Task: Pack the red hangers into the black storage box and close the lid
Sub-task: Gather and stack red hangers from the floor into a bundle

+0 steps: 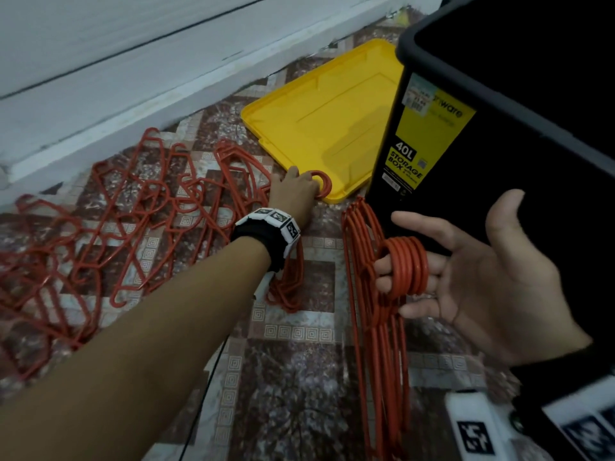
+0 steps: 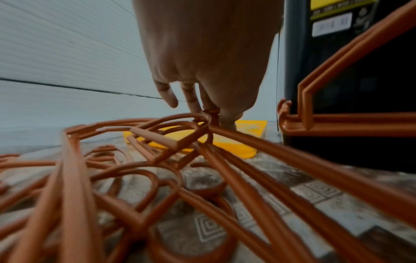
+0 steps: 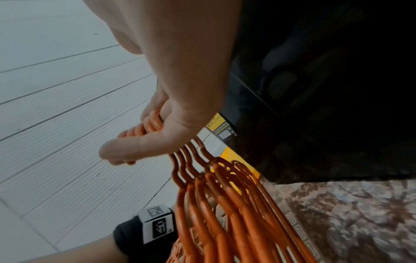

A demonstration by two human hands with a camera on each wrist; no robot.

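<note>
Several red hangers [image 1: 116,211] lie tangled on the patterned floor at the left. My left hand [image 1: 296,189] reaches forward and grips the hook of one red hanger [image 1: 322,185] at the near edge of the yellow lid [image 1: 326,114]; in the left wrist view the fingers [image 2: 193,99] curl onto that hanger [image 2: 202,122]. My right hand [image 1: 482,281] is palm up with straight fingers passed through the hooks of a hanger bundle [image 1: 407,266], whose bodies [image 3: 225,204] hang to the floor. The black storage box [image 1: 499,161] stands open just behind that hand.
The yellow lid lies flat on the floor between the white wall [image 1: 133,61] and the box's left side. A thin black cable [image 1: 213,371] runs under my left forearm. Patterned floor [image 1: 293,377] shows between the two arms.
</note>
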